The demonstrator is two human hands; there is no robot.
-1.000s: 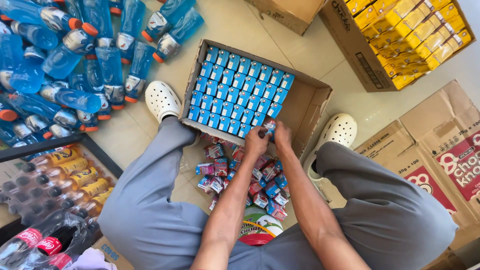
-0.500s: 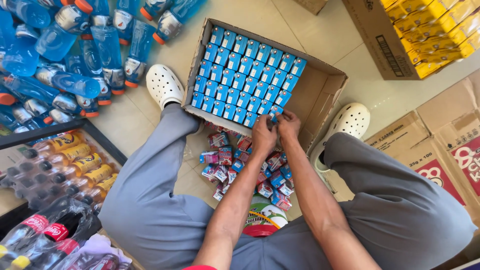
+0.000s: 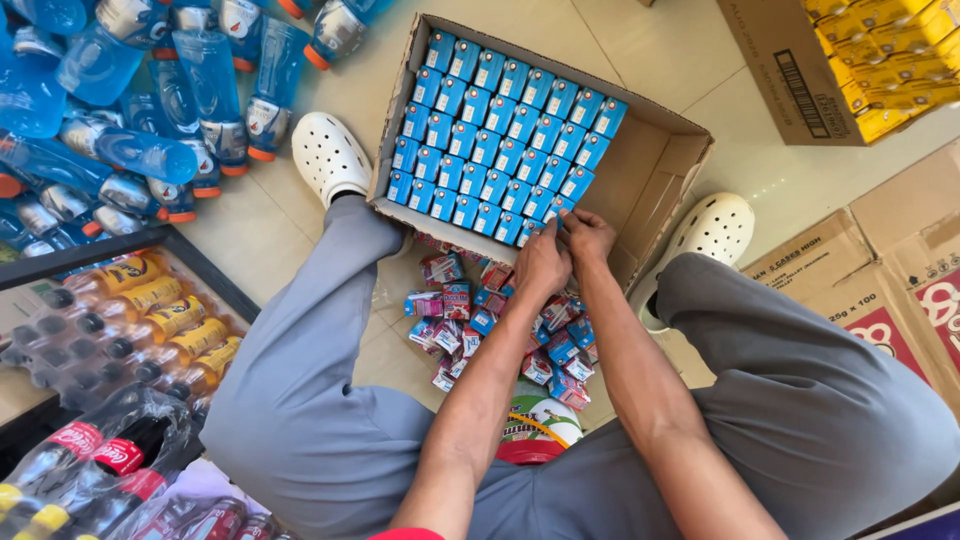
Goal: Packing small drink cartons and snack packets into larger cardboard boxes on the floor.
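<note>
An open cardboard box [image 3: 655,175] lies on the floor between my feet, filled on its left with neat rows of small blue cartons [image 3: 500,130]. My left hand [image 3: 541,264] and my right hand [image 3: 588,236] meet at the box's near edge, fingers pinched together on a small blue carton [image 3: 551,222] at the end of the nearest row. Below my hands a loose heap of small cartons [image 3: 500,325] in blue, red and pink lies on the floor between my legs.
Blue drink bottles [image 3: 150,110] lie in shrink-wrapped packs at the upper left. Orange-capped bottles [image 3: 150,310] and dark soda bottles [image 3: 90,470] sit at the left. A box of yellow packs [image 3: 880,60] and flat cartons [image 3: 880,290] are at the right. A round tin [image 3: 535,430] sits near my lap.
Both hands have stayed at the box's near edge, and the right hand has closed in beside the left. The view has shifted so the box sits higher in the picture.
</note>
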